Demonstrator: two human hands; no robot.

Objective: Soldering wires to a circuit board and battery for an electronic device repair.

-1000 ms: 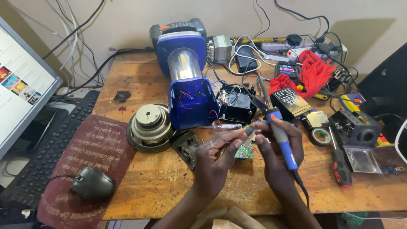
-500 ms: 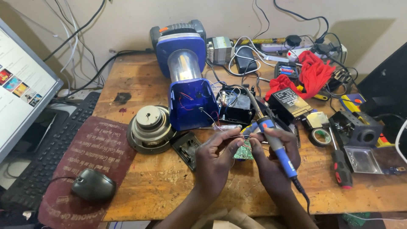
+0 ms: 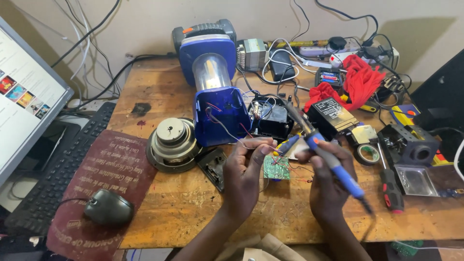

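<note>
Right hand (image 3: 325,181) gripping blue soldering iron (image 3: 333,164) pen-style for control, left hand (image 3: 246,176) pinching thin wire (image 3: 241,140) taut over green circuit board (image 3: 276,167)

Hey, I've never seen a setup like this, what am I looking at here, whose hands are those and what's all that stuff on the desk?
This is one view from a camera worn on a person's head, looking down at their own bare hands over a wooden workbench. The right hand holds a blue-handled soldering iron. The left hand pinches a thin wire beside a small green circuit board. Behind stands an opened blue lantern; to the left lie a loudspeaker, a mouse and a keyboard.
</note>
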